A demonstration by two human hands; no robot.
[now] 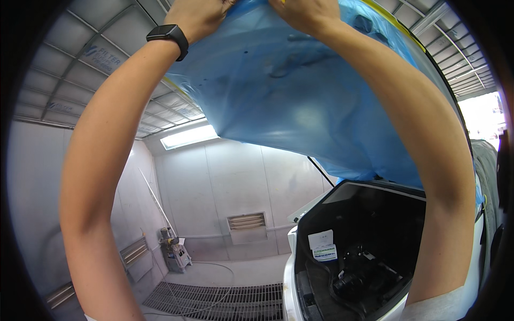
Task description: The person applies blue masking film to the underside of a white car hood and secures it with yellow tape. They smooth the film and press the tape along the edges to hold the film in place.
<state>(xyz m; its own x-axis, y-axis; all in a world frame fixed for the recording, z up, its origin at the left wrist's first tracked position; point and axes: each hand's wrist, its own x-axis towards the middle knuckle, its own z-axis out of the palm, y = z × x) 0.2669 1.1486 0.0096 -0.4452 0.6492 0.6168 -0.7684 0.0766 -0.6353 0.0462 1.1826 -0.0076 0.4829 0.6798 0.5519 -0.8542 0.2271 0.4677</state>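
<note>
Both my arms reach up to a raised tailgate covered in blue plastic film (316,112). My left hand (206,15), below it a black wristband (168,33), is at the film's upper left, fingers curled and partly cut off by the top edge. My right hand (310,13) is a short way to its right, also curled against the film. A bit of yellow shows by its fingertips. What either hand pinches is out of view. Yellow tape (389,15) runs along the tailgate's right edge.
Under the tailgate the car's boot (369,230) stands open, with papers (323,246) and dark loose items inside. A floor grate (225,299) lies to the left, crossed by a hose. A small machine (174,250) with a pole stands by the far wall (214,182).
</note>
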